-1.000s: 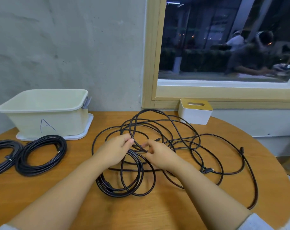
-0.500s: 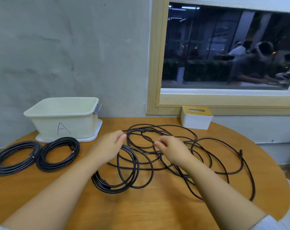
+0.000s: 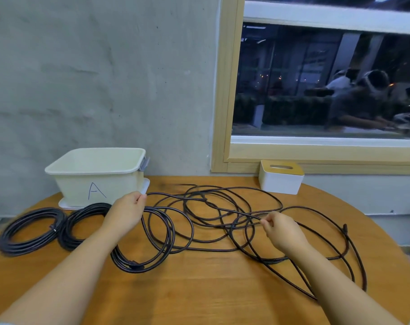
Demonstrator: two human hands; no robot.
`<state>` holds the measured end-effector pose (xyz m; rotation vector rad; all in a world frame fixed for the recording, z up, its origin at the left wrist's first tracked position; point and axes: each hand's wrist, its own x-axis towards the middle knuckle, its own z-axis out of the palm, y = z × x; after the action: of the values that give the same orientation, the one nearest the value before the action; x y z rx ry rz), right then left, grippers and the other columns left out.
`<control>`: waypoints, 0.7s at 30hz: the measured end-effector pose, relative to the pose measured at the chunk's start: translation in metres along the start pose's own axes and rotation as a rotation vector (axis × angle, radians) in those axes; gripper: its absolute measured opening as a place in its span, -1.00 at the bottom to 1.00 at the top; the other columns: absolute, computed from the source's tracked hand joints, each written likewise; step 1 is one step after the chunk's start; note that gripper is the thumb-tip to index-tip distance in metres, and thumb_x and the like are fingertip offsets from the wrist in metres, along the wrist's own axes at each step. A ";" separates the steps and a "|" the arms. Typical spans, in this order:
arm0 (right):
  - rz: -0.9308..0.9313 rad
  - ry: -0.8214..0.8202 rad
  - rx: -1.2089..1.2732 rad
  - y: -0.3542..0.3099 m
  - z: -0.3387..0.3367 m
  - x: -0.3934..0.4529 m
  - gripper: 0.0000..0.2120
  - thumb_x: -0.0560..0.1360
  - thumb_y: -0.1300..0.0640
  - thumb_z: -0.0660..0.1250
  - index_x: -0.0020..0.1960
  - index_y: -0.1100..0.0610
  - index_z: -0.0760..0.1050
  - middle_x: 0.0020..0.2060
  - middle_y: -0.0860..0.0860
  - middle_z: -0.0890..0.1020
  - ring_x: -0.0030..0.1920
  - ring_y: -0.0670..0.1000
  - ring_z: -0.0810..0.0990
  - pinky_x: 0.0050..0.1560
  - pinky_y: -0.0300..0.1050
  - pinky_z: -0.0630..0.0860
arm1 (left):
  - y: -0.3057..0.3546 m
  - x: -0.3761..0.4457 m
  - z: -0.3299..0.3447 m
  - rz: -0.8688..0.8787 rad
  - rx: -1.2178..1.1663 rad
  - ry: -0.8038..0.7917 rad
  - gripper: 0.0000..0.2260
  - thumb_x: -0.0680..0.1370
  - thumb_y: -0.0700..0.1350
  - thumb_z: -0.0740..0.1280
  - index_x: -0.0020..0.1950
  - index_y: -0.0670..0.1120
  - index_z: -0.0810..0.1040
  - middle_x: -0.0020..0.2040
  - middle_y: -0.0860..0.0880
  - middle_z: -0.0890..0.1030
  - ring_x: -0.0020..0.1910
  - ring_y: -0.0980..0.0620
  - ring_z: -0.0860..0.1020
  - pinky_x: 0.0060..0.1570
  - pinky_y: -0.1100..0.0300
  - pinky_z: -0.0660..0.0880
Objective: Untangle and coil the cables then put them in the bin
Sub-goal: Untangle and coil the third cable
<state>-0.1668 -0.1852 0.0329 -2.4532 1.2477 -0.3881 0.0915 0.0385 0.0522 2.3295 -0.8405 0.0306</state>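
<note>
Head view: a round wooden table (image 3: 199, 289) with a warm, grained top stands against a rough grey plaster wall (image 3: 105, 78). A long black tangled cable (image 3: 213, 227), thin and smooth-jacketed, sprawls in overlapping loops across the middle and right of the tabletop. The left hand (image 3: 126, 213) pinches a strand of it between thumb and curled fingers at the tangle's far left edge; the right hand (image 3: 282, 229) pinches another strand at its fingertips, near the centre-right. Two finished coils (image 3: 51, 227), tight round hanks of the same black cable, lie side by side at the left. Behind them sits the bin (image 3: 96, 179), a cream rectangular plastic tub marked "A", on a white tray. A white box with a slotted wooden lid (image 3: 281, 177) stands at the far edge, below the wood-framed window (image 3: 326, 90).
</note>
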 end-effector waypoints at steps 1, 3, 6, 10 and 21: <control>0.020 0.009 0.004 0.003 0.000 0.003 -0.81 0.60 0.03 0.18 0.07 0.10 0.49 -0.19 -0.05 0.56 -0.17 -0.04 0.54 -0.24 -0.19 0.41 | -0.002 0.000 0.001 -0.008 -0.001 -0.002 -0.65 0.65 -0.06 0.07 -0.30 -0.16 0.33 -0.37 -0.10 0.42 -0.32 -0.08 0.42 -0.33 0.10 0.24; 0.072 0.024 0.026 0.010 0.002 0.008 -0.85 0.59 0.04 0.20 0.02 0.10 0.46 -0.19 -0.02 0.59 -0.19 -0.02 0.55 -0.27 -0.17 0.43 | -0.004 0.000 0.003 -0.009 -0.005 -0.005 -0.65 0.65 -0.06 0.08 -0.32 -0.15 0.33 -0.38 -0.09 0.41 -0.34 -0.06 0.40 -0.35 0.10 0.24; 0.138 0.065 0.106 0.015 0.004 0.013 -0.88 0.58 0.11 0.20 -0.07 0.15 0.40 -0.21 0.04 0.59 -0.25 -0.01 0.52 -0.38 -0.17 0.37 | -0.006 0.001 0.008 -0.007 -0.016 0.003 -0.65 0.65 -0.06 0.08 -0.31 -0.15 0.35 -0.39 -0.08 0.41 -0.35 -0.06 0.41 -0.35 0.10 0.24; 0.230 0.164 0.257 0.028 0.005 0.016 -0.85 0.56 0.21 0.19 -0.17 0.24 0.36 -0.31 0.13 0.55 -0.33 0.08 0.48 -0.37 -0.11 0.37 | -0.014 0.007 0.002 -0.032 -0.051 0.111 -0.64 0.65 -0.05 0.06 -0.28 -0.19 0.38 -0.38 -0.12 0.44 -0.35 -0.11 0.43 -0.37 0.11 0.25; 0.067 -0.061 0.092 -0.015 0.017 0.000 -0.51 0.55 0.09 0.29 0.42 0.11 0.22 0.31 0.05 0.44 0.18 0.03 0.51 0.08 -0.11 0.48 | 0.018 -0.020 0.014 0.213 -0.144 -0.234 -0.73 0.64 0.00 0.11 -0.20 0.00 0.49 -0.49 0.14 0.39 -0.44 0.20 0.34 -0.34 0.18 0.24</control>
<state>-0.1496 -0.1734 0.0244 -2.3227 1.2545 -0.3420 0.0628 0.0310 0.0473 2.1265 -1.1652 -0.2081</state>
